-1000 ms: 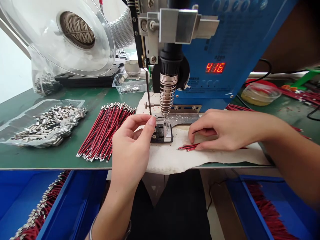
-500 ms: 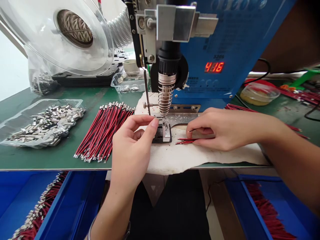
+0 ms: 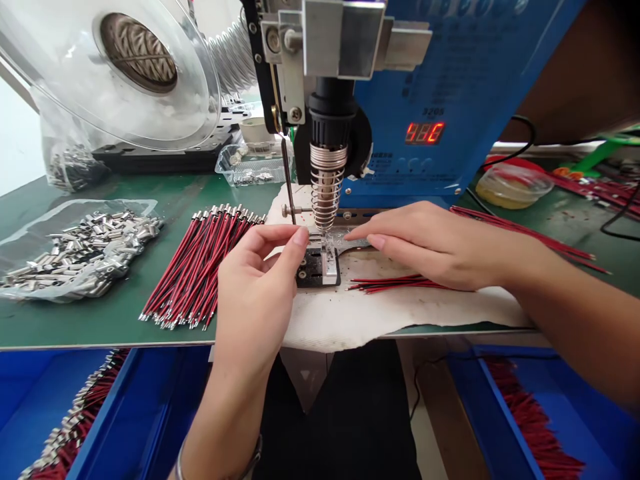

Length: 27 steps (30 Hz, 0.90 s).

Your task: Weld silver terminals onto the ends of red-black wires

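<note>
Head view: shows, just left of centre, a left hand [image 3: 257, 293] with thumb and forefinger pinched together beside a small metal block [image 3: 329, 268] on a black base [image 3: 311, 267]; cannot tell whether gripping anything. Right of centre, a right hand [image 3: 437, 248] with forefinger and thumb stretched toward the block; cannot tell whether holding a wire. Partly hidden below that hand, loose red and black wires [image 3: 385, 285] on a white cloth [image 3: 350, 320]. Above the block, a coil spring [image 3: 328, 173] in front of a blue machine [image 3: 395, 190] with a partly lit red display [image 3: 424, 133]. At left, a bundle of metal-tipped wires [image 3: 193, 267] and a clear tray [image 3: 143, 205] of metal plugs [image 3: 85, 247]. At lower left and lower right, a blue bin [image 3: 145, 407] and another bin [image 3: 485, 413], both with red wires inside.
</note>
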Tool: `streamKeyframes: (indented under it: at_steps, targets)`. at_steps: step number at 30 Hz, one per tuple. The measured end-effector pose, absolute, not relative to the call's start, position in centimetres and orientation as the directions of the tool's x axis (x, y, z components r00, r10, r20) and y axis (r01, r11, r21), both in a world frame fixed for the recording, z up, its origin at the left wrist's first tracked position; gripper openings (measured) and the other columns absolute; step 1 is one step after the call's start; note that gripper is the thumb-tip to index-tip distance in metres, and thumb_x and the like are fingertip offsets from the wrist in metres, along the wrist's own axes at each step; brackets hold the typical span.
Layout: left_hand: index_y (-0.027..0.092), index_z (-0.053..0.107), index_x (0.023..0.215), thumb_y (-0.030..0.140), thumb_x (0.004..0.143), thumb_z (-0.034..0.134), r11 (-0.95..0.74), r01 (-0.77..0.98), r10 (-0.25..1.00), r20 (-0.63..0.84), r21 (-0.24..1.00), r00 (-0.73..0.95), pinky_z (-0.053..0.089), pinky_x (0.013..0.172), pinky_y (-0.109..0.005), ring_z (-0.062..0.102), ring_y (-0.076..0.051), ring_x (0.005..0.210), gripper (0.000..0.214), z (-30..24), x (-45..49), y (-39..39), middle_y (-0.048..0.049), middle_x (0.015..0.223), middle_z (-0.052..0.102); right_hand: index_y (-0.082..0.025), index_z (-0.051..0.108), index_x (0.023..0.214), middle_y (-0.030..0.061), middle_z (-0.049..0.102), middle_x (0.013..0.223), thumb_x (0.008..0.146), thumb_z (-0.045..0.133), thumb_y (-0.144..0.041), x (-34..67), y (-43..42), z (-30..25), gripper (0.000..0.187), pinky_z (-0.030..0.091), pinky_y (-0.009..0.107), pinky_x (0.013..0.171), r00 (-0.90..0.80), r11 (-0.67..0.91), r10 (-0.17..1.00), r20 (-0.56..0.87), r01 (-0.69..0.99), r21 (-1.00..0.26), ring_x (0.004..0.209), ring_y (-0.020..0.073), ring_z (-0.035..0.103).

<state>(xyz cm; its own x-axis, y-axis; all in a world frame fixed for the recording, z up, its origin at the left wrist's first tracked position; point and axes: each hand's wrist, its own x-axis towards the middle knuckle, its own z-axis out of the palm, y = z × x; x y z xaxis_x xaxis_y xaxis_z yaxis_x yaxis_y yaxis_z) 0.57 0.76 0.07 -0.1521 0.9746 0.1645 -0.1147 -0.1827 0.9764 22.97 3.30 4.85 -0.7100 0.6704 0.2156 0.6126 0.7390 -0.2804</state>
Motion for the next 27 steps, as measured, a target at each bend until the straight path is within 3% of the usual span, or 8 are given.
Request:
streamKeyframes:
  at_steps: [5, 8, 12, 14, 18, 22, 27]
  targets:
    - [0.022, 0.076, 0.091, 0.04, 0.083, 0.082, -0.176, -0.096, 0.974, 0.158, 0.98, -0.165, 0.032, 0.046, -0.017, 0.036, -0.003, 0.052, 0.021, -0.5, 0.5, 0.7, 0.0018, 0.075, 0.06, -0.021, 0.077, 0.112, -0.0001, 0.078, 0.089, 0.096, 0.058, -0.023, 22.6, 4.7, 6.6, 0.025, 0.049, 0.026, 0.063, -0.754, 0.742, 0.648, 0.108, 0.595, -0.309, 0.071, 0.0134, 0.068]
    - [0.022, 0.077, 0.091, 0.041, 0.083, 0.082, -0.172, -0.084, 0.974, 0.157, 0.982, -0.162, 0.031, 0.046, -0.017, 0.037, -0.004, 0.053, 0.021, -0.5, 0.5, 0.5, 0.0016, 0.072, 0.058, -0.024, 0.078, 0.099, -0.0045, 0.072, 0.07, 0.094, 0.065, -0.026, 22.4, 6.1, 7.8, 0.014, 0.045, 0.023, 0.052, -0.782, 0.697, 0.623, -0.013, 0.562, -0.446, 0.057, 0.0097, 0.062]
    - [0.023, 0.078, 0.093, 0.044, 0.083, 0.081, -0.142, -0.004, 0.977, 0.139, 0.99, -0.164, 0.023, 0.043, -0.018, 0.033, -0.006, 0.051, 0.024, -0.4, 0.4, 0.3, 0.002, 0.062, 0.051, -0.022, 0.074, 0.092, -0.0037, 0.071, 0.07, 0.095, 0.068, -0.039, 22.2, 7.0, 7.9, 0.019, 0.046, 0.022, 0.051, -0.77, 0.563, 0.635, -0.066, 0.52, -0.642, 0.058, 0.0098, 0.063]
    - [0.023, 0.078, 0.093, 0.044, 0.083, 0.08, -0.131, 0.025, 0.979, 0.134, 0.991, -0.156, 0.02, 0.042, -0.019, 0.031, -0.006, 0.049, 0.023, -0.2, 0.5, 0.2, 0.0028, 0.058, 0.047, -0.02, 0.073, 0.09, -0.0032, 0.071, 0.072, 0.095, 0.068, -0.041, 22.0, 6.9, 7.0, 0.022, 0.046, 0.021, 0.053, -0.766, 0.562, 0.642, -0.006, 0.477, -0.675, 0.06, 0.0093, 0.063]
    - [0.023, 0.078, 0.088, 0.038, 0.084, 0.079, -0.126, 0.055, 0.981, 0.133, 0.99, -0.145, 0.018, 0.041, -0.019, 0.031, -0.005, 0.047, 0.016, 0.2, 0.7, 0.0, 0.0039, 0.052, 0.045, -0.019, 0.074, 0.089, -0.002, 0.073, 0.082, 0.095, 0.069, -0.033, 21.4, 6.0, 4.8, 0.016, 0.046, 0.022, 0.061, -0.704, 0.671, 0.66, 0.261, 0.397, -0.626, 0.068, 0.0088, 0.061]
    - [0.022, 0.077, 0.086, 0.035, 0.085, 0.078, -0.129, 0.076, 0.977, 0.14, 0.989, -0.163, 0.019, 0.04, -0.018, 0.031, -0.005, 0.045, 0.013, 0.2, 0.8, -0.1, 0.0048, 0.05, 0.044, -0.019, 0.075, 0.089, -0.0027, 0.072, 0.077, 0.092, 0.072, -0.029, 20.9, 5.5, 3.2, 0.011, 0.041, 0.024, 0.053, -0.613, 0.686, 0.699, 0.369, 0.429, -0.587, 0.059, 0.0079, 0.054]
    - [0.023, 0.077, 0.098, 0.044, 0.088, 0.075, -0.195, 0.053, 0.963, 0.202, 0.979, -0.179, 0.033, 0.043, -0.02, 0.041, -0.006, 0.049, 0.023, -0.5, 0.6, 0.1, -0.0004, 0.075, 0.066, -0.022, 0.076, 0.085, -0.0012, 0.074, 0.077, 0.09, 0.075, -0.029, 20.8, 5.1, 3.2, 0.009, 0.043, 0.03, 0.053, -0.539, 0.735, 0.677, 0.501, 0.461, -0.498, 0.058, 0.011, 0.056]
